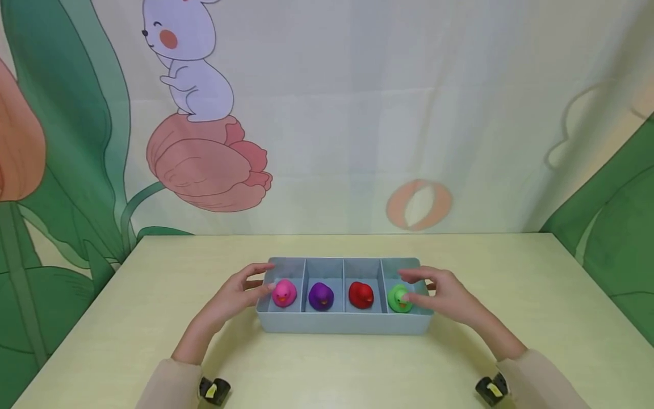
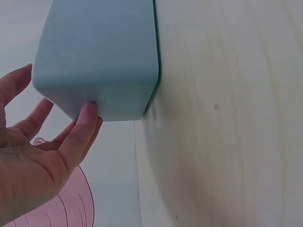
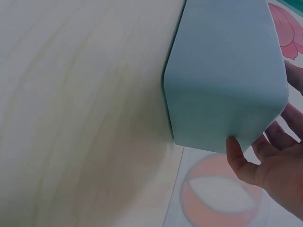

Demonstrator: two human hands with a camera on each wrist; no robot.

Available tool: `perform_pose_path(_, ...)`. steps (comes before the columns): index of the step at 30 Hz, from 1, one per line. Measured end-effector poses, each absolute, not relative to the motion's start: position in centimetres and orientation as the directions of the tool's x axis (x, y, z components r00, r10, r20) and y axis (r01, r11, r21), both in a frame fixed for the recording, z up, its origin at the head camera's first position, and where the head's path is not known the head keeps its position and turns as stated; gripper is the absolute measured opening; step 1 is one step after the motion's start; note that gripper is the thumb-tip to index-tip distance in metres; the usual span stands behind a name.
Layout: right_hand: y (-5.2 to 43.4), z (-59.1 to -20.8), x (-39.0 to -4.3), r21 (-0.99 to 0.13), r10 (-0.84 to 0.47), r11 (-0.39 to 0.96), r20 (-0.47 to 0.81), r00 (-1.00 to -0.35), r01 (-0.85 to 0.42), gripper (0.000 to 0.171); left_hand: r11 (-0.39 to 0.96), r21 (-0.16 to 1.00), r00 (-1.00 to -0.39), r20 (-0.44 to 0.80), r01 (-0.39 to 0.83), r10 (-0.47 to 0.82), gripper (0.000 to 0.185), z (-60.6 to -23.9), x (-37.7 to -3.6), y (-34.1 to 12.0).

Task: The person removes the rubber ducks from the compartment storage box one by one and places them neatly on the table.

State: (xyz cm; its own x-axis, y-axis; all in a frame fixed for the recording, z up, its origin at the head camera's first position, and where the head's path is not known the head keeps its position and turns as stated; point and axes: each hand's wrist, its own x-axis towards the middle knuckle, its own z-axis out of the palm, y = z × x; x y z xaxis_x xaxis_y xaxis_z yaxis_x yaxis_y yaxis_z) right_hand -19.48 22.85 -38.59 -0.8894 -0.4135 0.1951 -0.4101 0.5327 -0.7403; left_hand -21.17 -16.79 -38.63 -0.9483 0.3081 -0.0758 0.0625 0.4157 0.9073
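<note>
A grey-blue divided box [image 1: 343,324] sits on the table, its compartments in one row. From left to right they hold a pink toy duck [image 1: 284,293], a purple duck [image 1: 321,297], a red duck [image 1: 361,295] and a green duck [image 1: 400,299]. My left hand [image 1: 244,289] grips the box's left end, thumb and index finger at the rim, other fingers against the end wall [image 2: 118,101]. At the opposite end my right hand [image 1: 444,292] holds on likewise, its thumb in front of part of the green duck and a fingertip touching the end wall [image 3: 203,123].
The pale wooden table [image 1: 332,369] extends around the box. Behind it hangs a printed curtain [image 1: 327,142] with a rabbit and flowers. Small black devices [image 1: 214,391] are worn at both wrists, by the beige sleeves [image 1: 171,383].
</note>
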Motion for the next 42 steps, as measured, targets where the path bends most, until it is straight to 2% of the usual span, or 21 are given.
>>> perform_pose_path(10,21.9,-38.2,-20.0,-0.567,-0.486,0.641,0.222,-0.845,-0.517,0.037,0.447,0.893,-0.948,-0.099,0.05,0.304,0.052,-38.8,-21.5,-17.0)
perform_pose_path(18,21.1,-37.8,-20.4,-0.468,-0.507,0.706,0.192,-0.841,-0.532,0.03,0.473,0.88,-0.947,-0.107,0.051,0.301,0.049,-38.9,-21.7,-17.2)
perform_pose_path(31,20.2,-37.9,-20.7,-0.362,-0.49,0.79,0.111,-0.865,-0.494,0.024,0.474,0.879,-0.942,-0.117,0.049,0.314,0.048,-38.9,-21.9,-17.3)
perform_pose_path(42,20.1,-38.2,-20.8,-0.365,-0.49,0.791,0.101,-0.866,-0.491,0.024,0.462,0.886,-0.941,-0.128,0.034,0.315,0.049,-39.2,-21.8,-17.2)
